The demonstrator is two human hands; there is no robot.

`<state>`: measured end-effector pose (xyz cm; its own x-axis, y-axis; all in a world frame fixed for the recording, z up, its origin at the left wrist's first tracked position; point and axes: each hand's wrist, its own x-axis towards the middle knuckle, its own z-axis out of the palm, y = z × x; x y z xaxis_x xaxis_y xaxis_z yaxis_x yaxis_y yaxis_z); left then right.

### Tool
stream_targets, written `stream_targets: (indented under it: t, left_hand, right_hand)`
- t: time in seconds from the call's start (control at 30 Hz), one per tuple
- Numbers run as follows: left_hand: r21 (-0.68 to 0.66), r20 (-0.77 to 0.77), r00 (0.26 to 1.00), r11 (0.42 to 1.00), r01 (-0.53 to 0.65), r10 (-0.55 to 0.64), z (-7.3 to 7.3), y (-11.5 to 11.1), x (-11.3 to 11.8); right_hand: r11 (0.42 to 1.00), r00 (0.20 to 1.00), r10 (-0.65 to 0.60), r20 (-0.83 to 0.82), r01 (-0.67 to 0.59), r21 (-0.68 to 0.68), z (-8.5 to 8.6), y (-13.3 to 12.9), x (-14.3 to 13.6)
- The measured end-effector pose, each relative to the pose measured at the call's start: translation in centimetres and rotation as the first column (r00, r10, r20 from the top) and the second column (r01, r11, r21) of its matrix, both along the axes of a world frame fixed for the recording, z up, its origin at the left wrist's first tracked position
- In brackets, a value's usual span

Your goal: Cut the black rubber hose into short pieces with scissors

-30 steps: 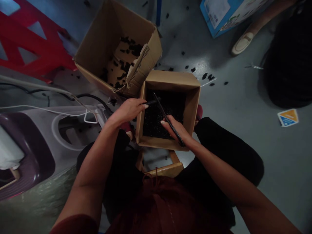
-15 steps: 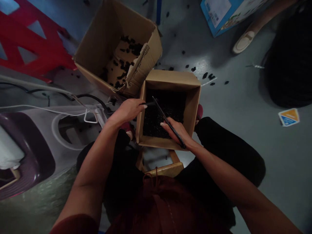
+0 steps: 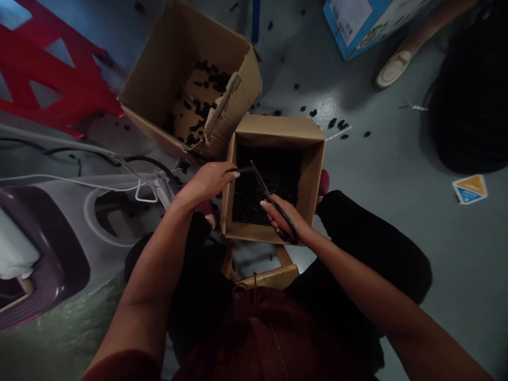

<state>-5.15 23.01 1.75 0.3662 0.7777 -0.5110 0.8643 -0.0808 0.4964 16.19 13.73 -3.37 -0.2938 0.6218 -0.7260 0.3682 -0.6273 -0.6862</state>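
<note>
Over the left rim of a small cardboard box, my left hand pinches a short black ribbed strip, which points right over the box. My right hand is closed on a pair of black-handled scissors. Their blades slant up and left, with the tips close to the strip's free end; whether they touch I cannot tell. Many small dark pieces lie in the box below both hands.
A larger torn cardboard box with black scraps adjoins at upper left. Black bits dot the floor. A purple stool, cables and a red plastic frame lie left. Another person's foot and a blue carton are upper right.
The scissors have turned in my right hand, and their handle loops now show more openly. My left hand keeps the strip in nearly the same place.
</note>
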Motion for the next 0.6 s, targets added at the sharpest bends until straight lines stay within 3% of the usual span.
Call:
stream_targets:
  t: [0.1,0.3,0.6]
  left_hand:
    - [0.024,0.079,0.992,0.995,-0.096,0.094,0.19,-0.04,0.05]
    - [0.03,0.164,0.961,0.973,-0.228,0.22,0.11,0.03,0.24]
    - [0.044,0.193,0.946,0.961,-0.273,0.259,-0.01,0.08,0.49]
  right_hand:
    - [0.999,0.999,-0.03,-0.023,0.03,0.022,0.05,-0.03,-0.24]
    - [0.977,1.0,-0.018,-0.022,0.023,0.21,0.1,0.15,-0.25]
    - [0.984,1.0,0.027,-0.009,-0.025,0.175,0.31,0.15,-0.27]
